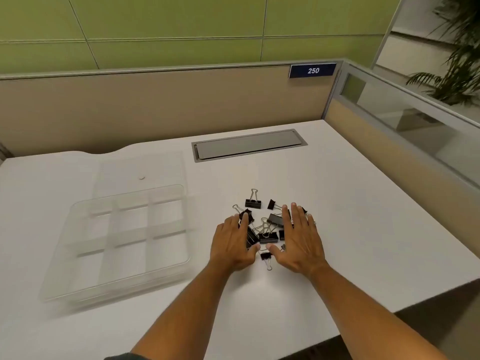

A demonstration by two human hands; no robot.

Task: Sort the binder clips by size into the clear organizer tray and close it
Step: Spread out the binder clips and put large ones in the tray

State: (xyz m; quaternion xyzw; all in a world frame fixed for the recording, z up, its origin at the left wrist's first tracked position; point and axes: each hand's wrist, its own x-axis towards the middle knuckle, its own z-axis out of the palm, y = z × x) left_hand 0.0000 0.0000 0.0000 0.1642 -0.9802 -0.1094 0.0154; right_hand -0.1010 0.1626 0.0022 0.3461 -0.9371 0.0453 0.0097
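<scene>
Where the white desk (337,203) holds a loose heap of black binder clips (267,227), both hands flat and spread over it: left hand (233,242) at the heap's left edge, right hand (298,240) at its right, fingers straight, gripping nothing, thumbs nearly meeting. Clear organizer tray (124,242) just left of the heap, lid (140,175) swung open behind it, compartments seemingly bare, though hard to judge through blurred clear plastic. Grey cable hatch (249,146) farther back.
</scene>
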